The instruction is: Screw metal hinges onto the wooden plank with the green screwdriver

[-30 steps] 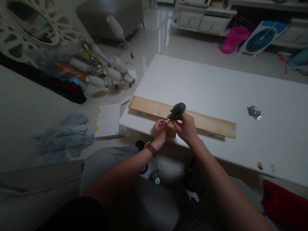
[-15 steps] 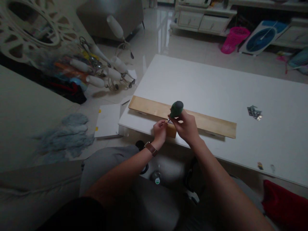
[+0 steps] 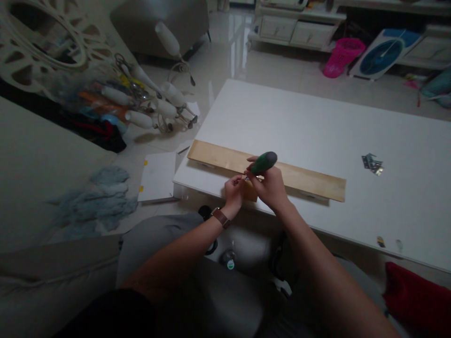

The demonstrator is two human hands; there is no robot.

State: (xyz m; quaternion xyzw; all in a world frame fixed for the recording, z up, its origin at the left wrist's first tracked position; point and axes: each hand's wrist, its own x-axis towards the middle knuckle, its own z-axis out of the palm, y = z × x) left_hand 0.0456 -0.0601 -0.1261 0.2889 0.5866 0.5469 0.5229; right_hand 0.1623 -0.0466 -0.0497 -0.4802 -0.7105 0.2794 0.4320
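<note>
- The screwdriver [image 3: 265, 162] in your right hand [image 3: 272, 190] has just changed its lean: half a second ago its handle stood steeper, and now the butt tips further toward the right end of the desk [image 3: 310, 122].
- Your right hand is wrapped around that handle; your left hand [image 3: 234, 192] has hardly moved, fingers curled in beside the screwdriver's tip. What they pinch is too small to tell. The two hands sit just beside each other.
- That looks like a shift of wrist or grip rather than a new position, since the small wooden block [image 3: 251, 192] and the long wooden strip [image 3: 218, 156] have kept their places.
- The block sits between your hands, against the desk's near edge; you cannot tell from here whether it is joined to the strip.
- The strip runs beyond it, roughly along the near edge, its left end near the desk's left edge.
- Your forearms come in over the near edge, so the margin on your side is slim. The broad stretch of desk top lies between strip and far edge.
- Toward the right, mind the metal pieces [image 3: 372, 164] and, by the near edge, a small yellow-and-dark item [image 3: 381, 241].
</note>
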